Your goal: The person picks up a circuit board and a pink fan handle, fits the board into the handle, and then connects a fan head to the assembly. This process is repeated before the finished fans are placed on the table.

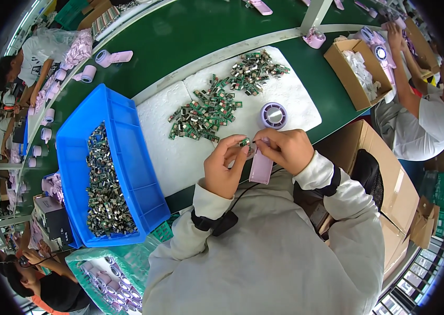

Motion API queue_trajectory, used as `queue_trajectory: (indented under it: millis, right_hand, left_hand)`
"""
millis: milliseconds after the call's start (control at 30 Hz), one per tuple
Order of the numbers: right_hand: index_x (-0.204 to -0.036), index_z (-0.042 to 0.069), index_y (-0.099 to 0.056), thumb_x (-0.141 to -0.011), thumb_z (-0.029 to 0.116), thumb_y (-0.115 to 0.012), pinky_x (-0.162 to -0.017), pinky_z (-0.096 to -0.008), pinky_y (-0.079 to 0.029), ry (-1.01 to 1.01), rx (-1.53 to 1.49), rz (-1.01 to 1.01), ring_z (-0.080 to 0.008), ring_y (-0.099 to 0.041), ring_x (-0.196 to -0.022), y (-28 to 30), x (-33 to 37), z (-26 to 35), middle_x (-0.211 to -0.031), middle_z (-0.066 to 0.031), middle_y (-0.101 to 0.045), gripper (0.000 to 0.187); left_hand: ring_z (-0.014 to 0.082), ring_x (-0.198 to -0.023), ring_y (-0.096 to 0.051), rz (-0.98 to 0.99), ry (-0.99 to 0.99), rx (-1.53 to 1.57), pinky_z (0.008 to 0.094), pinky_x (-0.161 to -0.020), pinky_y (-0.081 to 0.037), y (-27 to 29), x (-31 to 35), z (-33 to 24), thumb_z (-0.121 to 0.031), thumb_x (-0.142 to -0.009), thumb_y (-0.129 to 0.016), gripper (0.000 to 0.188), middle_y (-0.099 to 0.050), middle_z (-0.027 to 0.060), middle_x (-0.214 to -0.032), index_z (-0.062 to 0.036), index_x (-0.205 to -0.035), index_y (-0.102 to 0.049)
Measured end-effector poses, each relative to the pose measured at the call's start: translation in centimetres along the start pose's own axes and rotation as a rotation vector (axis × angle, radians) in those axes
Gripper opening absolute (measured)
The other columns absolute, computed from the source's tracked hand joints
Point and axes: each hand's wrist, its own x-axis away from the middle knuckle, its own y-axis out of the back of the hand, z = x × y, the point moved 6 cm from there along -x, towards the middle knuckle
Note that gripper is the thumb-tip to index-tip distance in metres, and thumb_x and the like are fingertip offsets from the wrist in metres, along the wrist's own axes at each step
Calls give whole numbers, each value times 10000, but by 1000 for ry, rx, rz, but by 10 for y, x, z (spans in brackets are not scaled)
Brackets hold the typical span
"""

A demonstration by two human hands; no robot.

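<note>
Between the two thumbs, a small green circuit board (244, 142) is pinched at the fingertips of the left hand (223, 167), thumb and forefinger closed on it. It sits just left of the right hand (284, 149), whose fingers are curled together around the top of a pale pink handle-shaped casing (261, 167). That casing's long axis runs down toward the person's chest, so the board lies at its upper end, nearly touching it. Beyond the hands, a white foam sheet (180, 152) carries loose heaps of similar boards (209, 110) and a round lilac fan head (273, 115). Left of it, a blue plastic bin (127, 126) is filled with more small boards. Below, a green tray (82, 257) holds lilac round parts.
</note>
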Motion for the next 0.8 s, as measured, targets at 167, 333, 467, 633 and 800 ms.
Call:
queue_trajectory:
  millis: [167,333,467,633,800]
  right_hand:
    - [-1032,80,-696,-888,114,-677,-458,-311,-387,-96,-156,32,-170,-469,-424,3,-2,3,-508,-34,-437,149]
    - [-1001,78,-691,-888,136,-689,-461,-324,-392,-127,-204,44,-190,-492,-432,6,-2,6,-509,-38,-449,128]
    - [-990,79,-699,-878,136,-704,-464,-321,-400,-129,-237,53,-188,-505,-437,8,-2,7,-513,-42,-471,126]
    - [-1000,81,-726,-858,109,-721,-465,-301,-385,-123,-357,50,-151,-465,-442,7,-1,1,-514,-32,-451,145]
    - [-999,81,-740,-851,94,-728,-468,-289,-373,-160,-367,46,-125,-442,-455,5,-1,1,-514,-25,-432,149]
  left_hand:
    - [159,-1027,-673,36,-3,32,275,-907,-532,1,0,1,19,-950,-625,298,-684,132,-1117,50,-1245,-591]
    - [165,-1025,-674,1,-35,24,274,-907,-531,1,2,-3,16,-947,-633,304,-687,138,-1136,52,-1247,-601]
    - [171,-1032,-671,24,-58,-34,272,-904,-530,2,2,-7,18,-943,-638,260,-688,147,-1152,48,-1201,-644]
    - [178,-1043,-663,70,-154,-75,270,-897,-527,4,1,-17,29,-939,-638,220,-684,154,-1163,37,-1153,-686]
    - [179,-1031,-662,114,-158,-34,267,-891,-526,7,-1,-12,32,-935,-644,228,-679,155,-1169,36,-1158,-688]
